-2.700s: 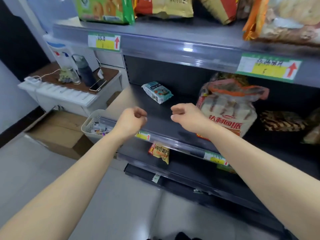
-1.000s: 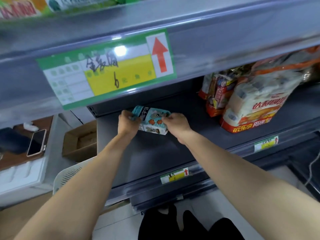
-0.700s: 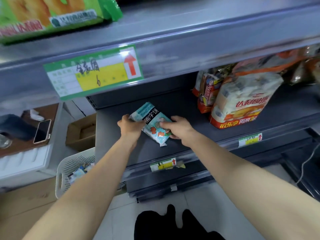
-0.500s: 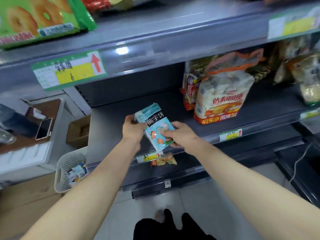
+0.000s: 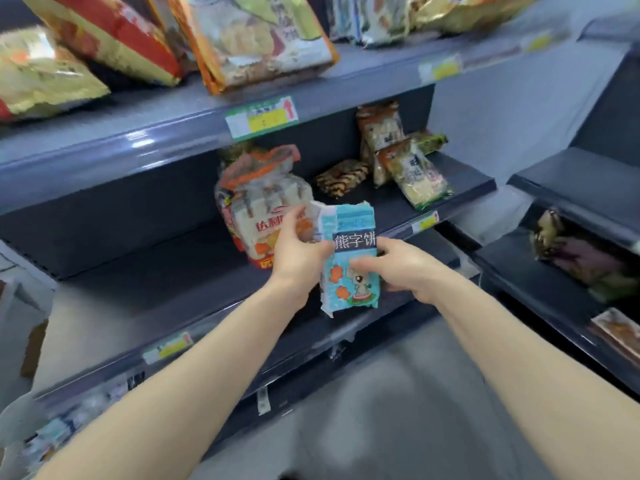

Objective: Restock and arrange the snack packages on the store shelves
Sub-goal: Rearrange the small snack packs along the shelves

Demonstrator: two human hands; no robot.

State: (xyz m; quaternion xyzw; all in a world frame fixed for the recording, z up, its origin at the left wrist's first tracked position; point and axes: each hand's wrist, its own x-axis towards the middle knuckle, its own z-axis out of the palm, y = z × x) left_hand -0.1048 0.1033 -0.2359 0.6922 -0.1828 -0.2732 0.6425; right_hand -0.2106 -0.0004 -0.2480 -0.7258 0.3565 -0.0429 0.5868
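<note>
- A blue snack packet (image 5: 353, 233) is held upright between both hands, in the air before the front rail of the middle shelf (image 5: 156, 271). It is not seen resting on any shelf.
- The left hand (image 5: 298, 258) is wrapped round the packet's left edge, with the fingers curled behind it. The packet's right side is gripped by the right hand (image 5: 405, 268), thumb pressed on the printed face and fingers curled at the back.
- This packet is therefore judged to be in hand but not yet placed.
- Beneath the hands, the lower shelf (image 5: 436, 247) is seen only in part. What is stocked there cannot be told.
- A wide bare stretch is left on the left side of the middle shelf. This is judged to be the space most in need of filling.
- Just behind the left hand a large bread bag (image 5: 263, 199) is stood upright.
- Further right a striped pastry packet (image 5: 341, 176) is laid flat. A few brown packets (image 5: 408, 168) are leaned loosely near the shelf's right end, apart from the bread bag and not lined up. Arranging is judged to remain there.
- The upper shelf (image 5: 173, 133) is crowded with big bags (image 5: 259, 39), tilted and overlapping. Straightening rather than more stock is judged to be wanted there.
- On the neighbouring unit (image 5: 554, 174) at the right only a few blurred packets are made out, so much restocking is judged to be left.
</note>
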